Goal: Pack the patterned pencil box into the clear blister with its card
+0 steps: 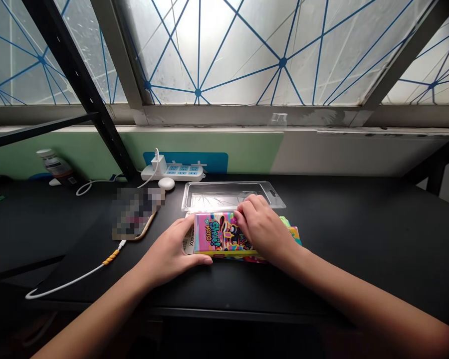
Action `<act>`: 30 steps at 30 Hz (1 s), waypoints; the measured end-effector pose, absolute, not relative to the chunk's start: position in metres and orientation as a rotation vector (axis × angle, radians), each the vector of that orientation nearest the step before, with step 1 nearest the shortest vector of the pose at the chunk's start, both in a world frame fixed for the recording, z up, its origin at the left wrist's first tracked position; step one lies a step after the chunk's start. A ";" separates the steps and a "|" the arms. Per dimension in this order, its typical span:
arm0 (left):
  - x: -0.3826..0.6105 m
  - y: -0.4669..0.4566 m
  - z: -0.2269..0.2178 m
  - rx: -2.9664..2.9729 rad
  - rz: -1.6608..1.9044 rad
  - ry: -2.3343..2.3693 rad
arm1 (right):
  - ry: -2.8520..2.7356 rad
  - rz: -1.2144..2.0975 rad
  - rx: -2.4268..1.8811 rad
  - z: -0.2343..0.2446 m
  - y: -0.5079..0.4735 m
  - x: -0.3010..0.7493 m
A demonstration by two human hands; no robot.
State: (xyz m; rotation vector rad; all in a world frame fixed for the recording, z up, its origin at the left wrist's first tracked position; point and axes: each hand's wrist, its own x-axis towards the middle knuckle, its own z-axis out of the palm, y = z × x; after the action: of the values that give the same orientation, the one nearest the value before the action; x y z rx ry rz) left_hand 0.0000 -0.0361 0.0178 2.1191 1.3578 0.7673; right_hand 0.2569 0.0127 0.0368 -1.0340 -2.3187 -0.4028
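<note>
A colourful flat box [219,234] with cartoon lettering lies on the black desk [359,239] right in front of me. My left hand [172,254] grips its left end, thumb along the near edge and fingers curled behind. My right hand [264,229] lies on top of the box's right half, fingers bent and pressing down on the lid. A clear plastic blister tray [228,195] sits just behind the box, touching or nearly touching it.
A phone [136,214] on a white charging cable [75,279] lies to the left. A white power strip [174,172] and a small white round object [166,183] stand at the back by the wall. A bottle [56,167] lies far left. Black shelf struts cross upper left.
</note>
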 end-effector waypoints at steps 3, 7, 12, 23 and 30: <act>-0.005 -0.035 0.022 2.157 0.724 1.264 | -2.264 -0.519 -0.885 0.043 0.001 0.264; -0.014 -0.034 0.024 2.091 0.682 1.225 | -2.304 -0.488 -0.661 0.056 -0.033 0.278; -0.016 -0.035 0.026 2.057 0.577 1.321 | -2.550 -0.073 -0.623 0.070 -0.068 0.309; -0.015 -0.035 0.028 2.043 0.405 1.392 | -2.394 0.570 -1.418 0.004 -0.028 0.408; -0.021 -0.034 0.022 2.011 0.510 1.325 | -2.200 0.718 -1.358 -0.001 -0.023 0.406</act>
State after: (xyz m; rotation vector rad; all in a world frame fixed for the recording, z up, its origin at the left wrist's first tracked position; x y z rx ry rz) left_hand -0.0211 -0.0339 0.0222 2.0106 1.3253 0.5103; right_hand 0.4056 -0.0232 -0.0012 -1.3579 -2.2004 0.7180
